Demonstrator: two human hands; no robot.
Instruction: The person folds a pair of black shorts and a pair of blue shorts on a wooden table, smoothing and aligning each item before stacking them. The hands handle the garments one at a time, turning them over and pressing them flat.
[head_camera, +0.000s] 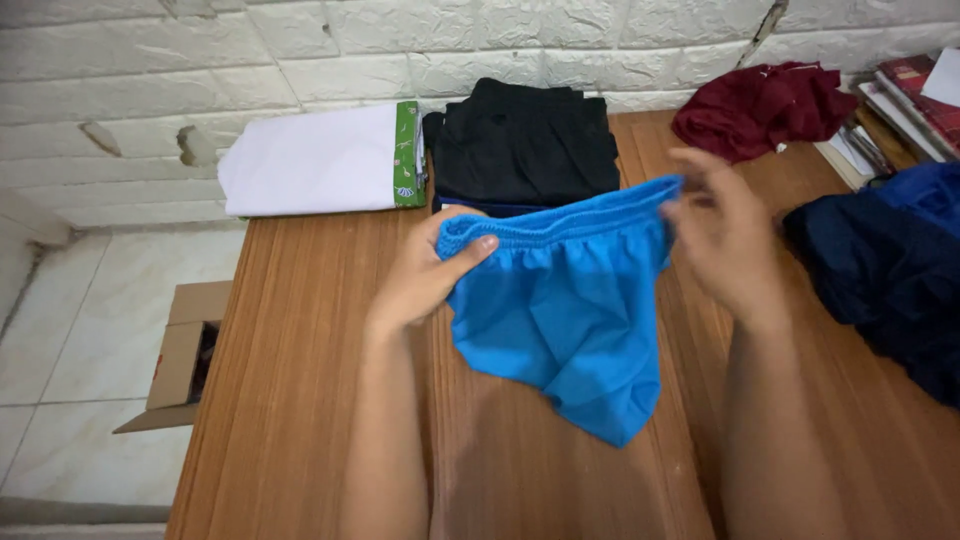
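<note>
Shorts: bright blue shorts (565, 315) with an elastic waistband, held up above a wooden table (300, 400), near its middle.
Orientation: waistband on top, running left to right and rising slightly toward the right; the legs hang down, the lowest corner pointing down and to the right, just over the tabletop.
Left hand: left hand (425, 275) pinches the waistband's left end, thumb in front, fingers curled behind the cloth.
Right hand: right hand (720, 235) at the waistband's right end, blurred; fingertips meet the cloth, but whether they grip it cannot be told.
Behind: folded black garments (525, 145) stacked at the far edge, a white folded cloth (310, 160) beside them to the left.
Right side: maroon garment (765, 105), dark navy clothes (880, 270), books (910, 100).
Floor: open cardboard box (180, 360) on pale tiles.
</note>
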